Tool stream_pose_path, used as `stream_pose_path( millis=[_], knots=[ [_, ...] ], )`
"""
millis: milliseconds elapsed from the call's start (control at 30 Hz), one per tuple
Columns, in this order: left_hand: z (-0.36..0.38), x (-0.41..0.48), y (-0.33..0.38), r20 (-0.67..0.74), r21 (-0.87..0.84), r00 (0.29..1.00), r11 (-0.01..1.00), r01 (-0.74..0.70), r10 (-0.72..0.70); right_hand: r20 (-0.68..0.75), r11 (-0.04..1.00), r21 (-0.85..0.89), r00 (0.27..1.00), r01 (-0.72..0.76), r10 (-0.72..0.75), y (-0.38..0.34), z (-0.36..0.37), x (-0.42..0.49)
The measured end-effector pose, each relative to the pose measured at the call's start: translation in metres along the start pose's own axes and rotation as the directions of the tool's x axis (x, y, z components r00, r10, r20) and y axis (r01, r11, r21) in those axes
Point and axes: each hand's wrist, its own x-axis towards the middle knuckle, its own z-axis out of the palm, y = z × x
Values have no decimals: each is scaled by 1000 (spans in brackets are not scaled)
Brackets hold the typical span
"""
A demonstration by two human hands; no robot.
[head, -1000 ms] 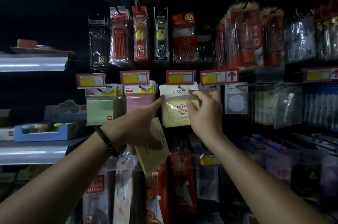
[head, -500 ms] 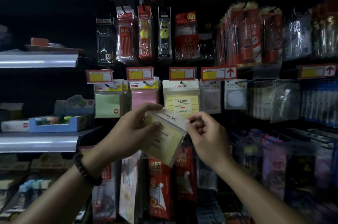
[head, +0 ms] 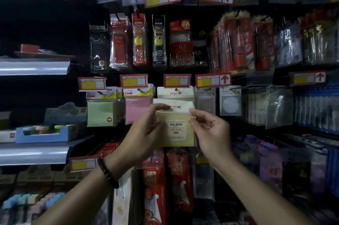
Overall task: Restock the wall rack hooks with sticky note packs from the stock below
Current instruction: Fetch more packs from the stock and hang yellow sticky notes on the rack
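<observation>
A yellow sticky note pack (head: 175, 129) with a white header card is held upright between both hands, just below a hook. My left hand (head: 145, 133) grips its left edge, thumb on the header. My right hand (head: 209, 131) pinches its right edge near the top. Behind and above it, another yellow pack (head: 175, 93) hangs on the hook (head: 176, 89) under a red price tag. Green packs (head: 100, 112) and pink packs (head: 137, 111) hang on the hooks to the left.
Pencil and lead refill packs (head: 139, 41) hang in the row above. Clear-bagged note packs (head: 230, 102) hang to the right. Red packets (head: 176, 178) hang below my hands. Grey shelves (head: 34, 67) with a blue box (head: 44, 133) stick out at the left.
The pack held tilted in both hands half a second ago has been turned upright and raised toward the hook, in front of the hanging yellow pack.
</observation>
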Motion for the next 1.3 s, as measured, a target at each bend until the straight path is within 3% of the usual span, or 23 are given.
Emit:
stream_pose_path(
  millis=[267, 467, 733, 1067, 1300],
  knots=[
    [0, 26, -11, -184, 196, 982, 981, -14, 51, -50, 995, 88, 998, 43, -39, 5, 13, 31],
    [3, 44, -18, -243, 198, 966, 979, -44, 92, -105, 991, 123, 994, 50, -37, 12, 19, 46],
    [3, 44, -26, -260, 285, 931, 941, -180, 257, -128, 979, 138, 983, 148, -130, 15, 20, 47],
    [1, 59, -27, -234, 331, 956, 939, -95, 179, -131, 993, 25, 985, 113, -109, 19, 22, 62],
    [1, 61, -20, -208, 425, 971, 905, -21, 120, -121, 960, -251, 980, 124, -158, 22, 22, 70]
  ],
)
